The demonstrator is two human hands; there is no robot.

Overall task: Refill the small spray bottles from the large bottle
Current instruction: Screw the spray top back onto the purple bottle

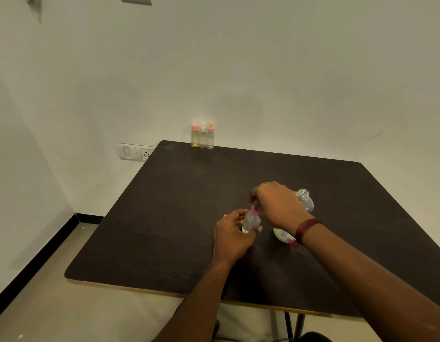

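My left hand grips the small clear spray bottle with the purple top near the middle of the dark tabletop; my right hand pinches that top. I should hold the body upright and turn only the cap. The large clear bottle stands uncapped just behind. Its label is unreadable.
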